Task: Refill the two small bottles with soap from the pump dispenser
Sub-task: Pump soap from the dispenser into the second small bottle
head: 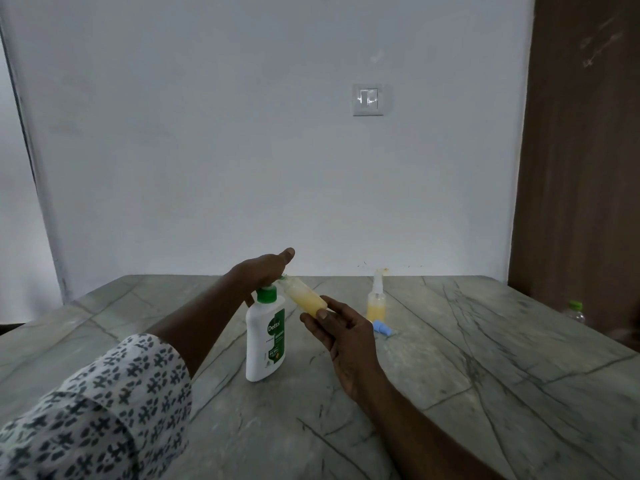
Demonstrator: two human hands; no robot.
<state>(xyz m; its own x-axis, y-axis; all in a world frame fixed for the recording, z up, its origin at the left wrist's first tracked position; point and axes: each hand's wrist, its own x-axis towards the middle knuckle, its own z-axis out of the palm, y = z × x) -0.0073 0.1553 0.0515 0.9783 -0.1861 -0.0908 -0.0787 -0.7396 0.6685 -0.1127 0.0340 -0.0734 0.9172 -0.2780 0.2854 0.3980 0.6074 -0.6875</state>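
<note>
A white pump dispenser point(265, 337) with a green collar and green label stands on the marble table point(485, 375). My left hand point(265, 270) presses down on its pump head, thumb sticking out. My right hand point(341, 332) grips a small clear bottle point(306, 297) holding yellow soap, tilted with its mouth up against the pump's nozzle. A second small bottle point(375, 301) with a white spray top stands upright to the right, yellow soap in its lower part. A blue cap point(382, 329) lies on the table beside it.
A clear plastic bottle with a green cap point(575, 311) stands at the table's right edge. Behind the table is a white wall with a light switch point(369, 99); a brown wooden panel point(581, 150) runs down the right side.
</note>
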